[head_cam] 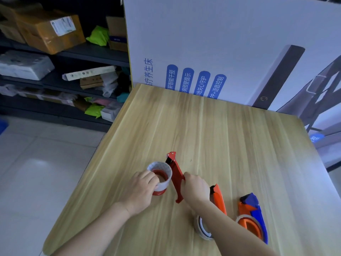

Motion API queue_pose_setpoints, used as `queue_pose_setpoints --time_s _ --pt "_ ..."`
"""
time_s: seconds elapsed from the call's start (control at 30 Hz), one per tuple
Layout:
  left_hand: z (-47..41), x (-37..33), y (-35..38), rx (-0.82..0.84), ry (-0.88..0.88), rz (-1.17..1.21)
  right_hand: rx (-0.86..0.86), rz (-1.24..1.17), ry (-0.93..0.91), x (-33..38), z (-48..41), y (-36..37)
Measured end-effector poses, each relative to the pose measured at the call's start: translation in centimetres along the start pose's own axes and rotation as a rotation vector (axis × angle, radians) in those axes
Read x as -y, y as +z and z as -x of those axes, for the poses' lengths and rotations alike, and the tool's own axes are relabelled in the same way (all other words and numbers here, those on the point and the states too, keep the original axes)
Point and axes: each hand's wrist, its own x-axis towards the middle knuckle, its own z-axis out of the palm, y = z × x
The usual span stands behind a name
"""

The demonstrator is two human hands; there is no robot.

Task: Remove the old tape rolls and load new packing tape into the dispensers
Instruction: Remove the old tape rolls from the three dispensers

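Here's the red dispenser [175, 174], lying on the wooden tabletop [221, 135] a little left of centre on the near half, its toothed metal end pointing away from the person. A white tape roll [166, 182] sits around its red hub, standing on end just left of the frame. The left hand [142, 189] is on that roll, fingers curled over the top rim and into the core, grip clamped on it. The right hand [195, 187] wraps the dispenser's flat red frame about halfway along, grip closed on it too. Just beside that wrist lies an orange dispenser [218, 198], and a second roll [202, 228] at its near end is partly hidden under the right forearm. Further right is an orange-and-blue dispenser [252, 215] with a thin roll around its hub. Behind the tabletop leans a big white printed carton [221, 43] with blue lettering; to the left, dark shelves [83, 50] hold a brown parcel [48, 30] and bagged goods.
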Motion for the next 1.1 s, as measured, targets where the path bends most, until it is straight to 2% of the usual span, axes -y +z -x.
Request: queue_pose_setpoints --time_s 0.1,0.17,0.47,0.57,0.67,0.73,0.8,0.93,1.1 --pt "-1.7 0.9 -0.5 -0.083 -0.026 -0.066 -0.02 0.005 0.033 0.4 -0.7 0.4" --pt "-2.7 1.9 -1.0 -0.07 -0.075 -0.11 -0.018 -0.008 0.041 0.5 -1.1 0.8" --pt "-7.4 5.7 -0.4 0.371 -0.432 -0.264 -0.047 -0.087 0.011 1.4 -3.2 1.5" --pt "-9.2 6.6 0.2 0.359 -0.524 -0.18 -0.057 -0.119 0.005 1.9 -4.0 1.5" --pt "-9.6 7.1 0.8 0.344 -0.422 -0.22 -0.059 -0.136 0.007 2.2 -4.8 1.4" --pt "-9.3 7.3 1.0 0.41 -0.291 -0.334 -0.066 -0.146 0.01 2.3 -5.2 1.4" --pt "-9.4 7.8 0.9 0.507 -0.239 -0.387 -0.077 -0.155 0.012 2.4 -5.5 1.3" --pt "-11.2 8.9 0.7 0.611 -0.243 -0.38 -0.09 -0.159 0.023 2.6 -5.9 1.4" --pt "-13.6 9.9 0.7 0.664 -0.296 -0.278 -0.068 -0.175 0.027 2.9 -5.7 1.5"
